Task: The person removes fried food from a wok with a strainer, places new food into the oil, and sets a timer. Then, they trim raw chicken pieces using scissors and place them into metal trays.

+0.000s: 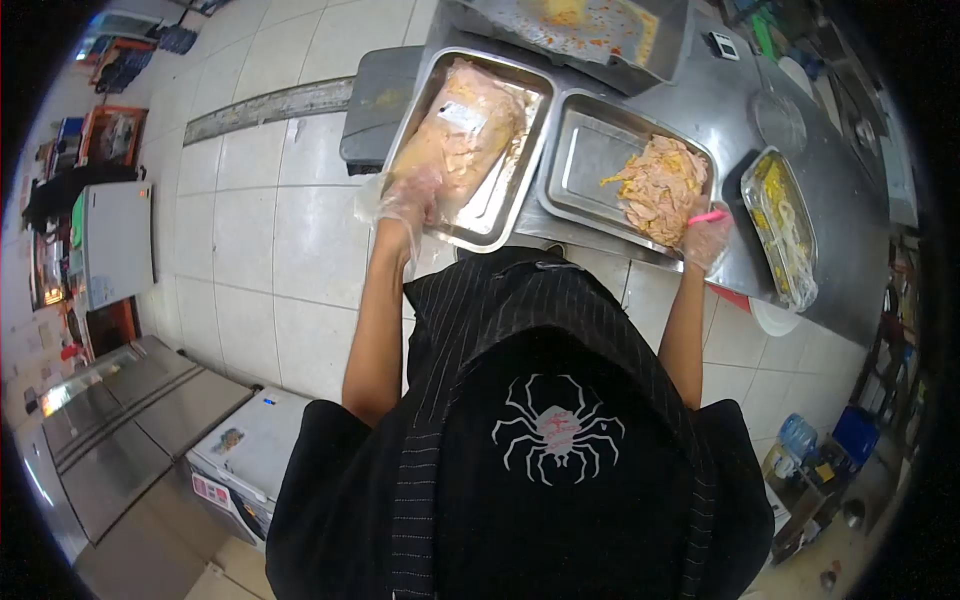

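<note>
My left hand [412, 192], in a clear plastic glove, grips the lower end of a plastic bag of pale pink meat [462, 135]. The bag has a white label and lies in a steel tray [497, 225] at the left. My right hand [706, 242], gloved too, is closed around a pink-handled tool [708, 216] at the right edge of a second steel tray [580, 150]. What kind of tool it is, I cannot make out. Beside that hand, a heap of cut meat pieces [662, 188] fills the right part of this tray.
A plastic-covered tray with yellow and white food [780, 225] stands at the right of the steel table [840, 270]. Behind the trays is a large metal pan with orange residue [580, 35]. A small scale-like device [722, 45] lies farther back. A white chest freezer [250, 440] stands at lower left.
</note>
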`<state>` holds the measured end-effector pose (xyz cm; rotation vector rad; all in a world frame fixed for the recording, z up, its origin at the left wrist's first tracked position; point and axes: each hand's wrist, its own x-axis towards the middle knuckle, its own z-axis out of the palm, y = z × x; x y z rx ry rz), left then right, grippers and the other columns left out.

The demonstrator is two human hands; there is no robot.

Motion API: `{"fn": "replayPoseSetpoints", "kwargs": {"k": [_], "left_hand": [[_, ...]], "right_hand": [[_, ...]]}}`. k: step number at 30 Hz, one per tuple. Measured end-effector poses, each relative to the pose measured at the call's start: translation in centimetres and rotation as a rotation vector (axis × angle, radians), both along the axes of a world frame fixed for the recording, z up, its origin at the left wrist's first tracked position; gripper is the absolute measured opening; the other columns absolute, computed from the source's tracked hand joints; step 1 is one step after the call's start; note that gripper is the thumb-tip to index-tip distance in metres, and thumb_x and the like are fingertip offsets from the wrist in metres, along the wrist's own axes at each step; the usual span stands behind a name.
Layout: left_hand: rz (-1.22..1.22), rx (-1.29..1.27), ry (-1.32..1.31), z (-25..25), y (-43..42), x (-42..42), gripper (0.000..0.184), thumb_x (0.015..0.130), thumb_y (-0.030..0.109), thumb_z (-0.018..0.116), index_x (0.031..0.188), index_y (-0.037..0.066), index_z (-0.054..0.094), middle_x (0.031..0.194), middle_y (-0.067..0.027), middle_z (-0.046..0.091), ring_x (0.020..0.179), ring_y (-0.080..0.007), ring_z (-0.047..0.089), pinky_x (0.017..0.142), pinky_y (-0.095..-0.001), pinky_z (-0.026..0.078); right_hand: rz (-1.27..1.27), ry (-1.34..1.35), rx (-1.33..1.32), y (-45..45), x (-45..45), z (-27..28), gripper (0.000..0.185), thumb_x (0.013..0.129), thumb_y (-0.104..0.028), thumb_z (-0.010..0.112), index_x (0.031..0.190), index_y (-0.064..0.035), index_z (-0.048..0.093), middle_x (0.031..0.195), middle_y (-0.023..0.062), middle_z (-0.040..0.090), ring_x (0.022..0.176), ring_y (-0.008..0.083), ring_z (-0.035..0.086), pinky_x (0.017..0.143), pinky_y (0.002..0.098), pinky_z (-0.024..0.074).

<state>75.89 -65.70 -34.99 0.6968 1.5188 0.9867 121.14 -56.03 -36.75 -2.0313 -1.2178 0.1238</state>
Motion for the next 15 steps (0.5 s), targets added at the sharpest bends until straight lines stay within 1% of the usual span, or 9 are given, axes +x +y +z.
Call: {"fn": "replayPoseSetpoints", "kwargs": {"k": [1, 3, 4, 5, 7, 11, 13, 14, 15], "left_hand": [[-0.025, 0.006, -0.005, -0.5, 0.4, -0.1, 0.017, 0.087, 0.011, 0.05, 0.101, 0.008, 0.059, 0.084, -0.0061, 0.062, 0.065, -0.0153, 0.055, 0.059, -0.0287, 0.046], [-0.541, 0.51, 1.352, -1.4, 1.4, 0.5, 0.021, 0.078, 0.014, 0.057, 0.097, 0.008, 0.063, 0.09, -0.0108, 0.063, 0.079, -0.0273, 0.06, 0.073, -0.0374, 0.049], [-0.508, 0.498, 1.275, -1.5, 2.3, 1.2, 0.029, 0.072, 0.014, 0.061, 0.101, 0.01, 0.062, 0.1, -0.0129, 0.062, 0.096, -0.0352, 0.056, 0.086, -0.0431, 0.044], [-0.521, 0.523, 1.26, -1.6, 2.4, 1.9, 0.029, 0.072, 0.014, 0.061, 0.101, 0.01, 0.062, 0.1, -0.0129, 0.062, 0.096, -0.0352, 0.056, 0.086, -0.0431, 0.044], [-0.412, 0.246, 1.387, -1.0, 1.7, 2.7, 0.031, 0.077, 0.02, 0.06, 0.108, 0.014, 0.059, 0.099, -0.0152, 0.062, 0.1, -0.0332, 0.056, 0.087, -0.0442, 0.043], [-0.405, 0.272, 1.453, -2.4, 1.9, 3.2, 0.032, 0.078, 0.022, 0.06, 0.108, 0.013, 0.058, 0.104, -0.0161, 0.061, 0.101, -0.0327, 0.056, 0.088, -0.0437, 0.044], [-0.581, 0.018, 1.233, -0.8, 3.1, 3.0, 0.037, 0.069, 0.021, 0.069, 0.103, 0.007, 0.06, 0.106, -0.0156, 0.06, 0.1, -0.0329, 0.056, 0.087, -0.0423, 0.044], [-0.577, 0.01, 1.252, 0.2, 3.2, 2.7, 0.037, 0.069, 0.021, 0.069, 0.103, 0.007, 0.06, 0.106, -0.0156, 0.06, 0.1, -0.0329, 0.056, 0.087, -0.0423, 0.044], [-0.673, -0.06, 1.269, 1.2, 3.1, 2.4, 0.036, 0.073, 0.021, 0.067, 0.105, 0.007, 0.059, 0.101, -0.0149, 0.062, 0.095, -0.0315, 0.059, 0.082, -0.0401, 0.046]], "right_hand": [[-0.062, 0.001, -0.143, -0.3, -0.1, 0.8, 0.039, 0.079, -0.035, 0.067, 0.101, -0.0056, 0.053, 0.084, 0.0112, 0.058, 0.081, 0.0267, 0.057, 0.076, 0.0374, 0.0452], [-0.015, -0.089, 0.028, 0.2, 1.5, -1.4, 0.029, 0.078, -0.027, 0.065, 0.098, -0.0082, 0.056, 0.078, 0.0097, 0.059, 0.075, 0.0284, 0.059, 0.071, 0.0388, 0.047], [0.011, -0.061, 0.03, 0.0, 1.5, -0.8, 0.027, 0.077, -0.024, 0.065, 0.097, -0.0082, 0.056, 0.078, 0.0091, 0.059, 0.074, 0.0273, 0.059, 0.07, 0.0378, 0.0471], [0.041, -0.032, 0.035, 0.0, 1.1, -0.5, 0.025, 0.077, -0.021, 0.064, 0.097, -0.0083, 0.056, 0.078, 0.0085, 0.059, 0.073, 0.0262, 0.059, 0.07, 0.0368, 0.0473], [0.011, 0.011, 0.004, 0.1, 0.6, 1.1, 0.024, 0.076, -0.019, 0.065, 0.096, -0.0083, 0.055, 0.078, 0.0079, 0.059, 0.072, 0.0248, 0.059, 0.069, 0.036, 0.0473], [0.034, 0.105, 0.014, -0.1, 0.8, 1.2, 0.023, 0.075, -0.017, 0.065, 0.095, -0.009, 0.056, 0.079, 0.0072, 0.06, 0.073, 0.0224, 0.06, 0.067, 0.0354, 0.0473], [0.04, 0.051, -0.005, 0.1, 1.6, 0.1, 0.021, 0.077, -0.018, 0.064, 0.096, -0.0102, 0.056, 0.081, 0.0077, 0.061, 0.075, 0.0235, 0.062, 0.067, 0.036, 0.0472], [0.048, 0.016, -0.003, 0.2, 2.0, -0.5, 0.019, 0.079, -0.018, 0.061, 0.096, -0.0107, 0.057, 0.081, 0.0087, 0.061, 0.075, 0.0243, 0.062, 0.066, 0.0367, 0.0474], [0.059, -0.013, -0.002, 0.4, 2.4, -1.4, 0.018, 0.081, -0.018, 0.059, 0.097, -0.0111, 0.057, 0.08, 0.0098, 0.062, 0.075, 0.0251, 0.063, 0.065, 0.0373, 0.0475]]}}
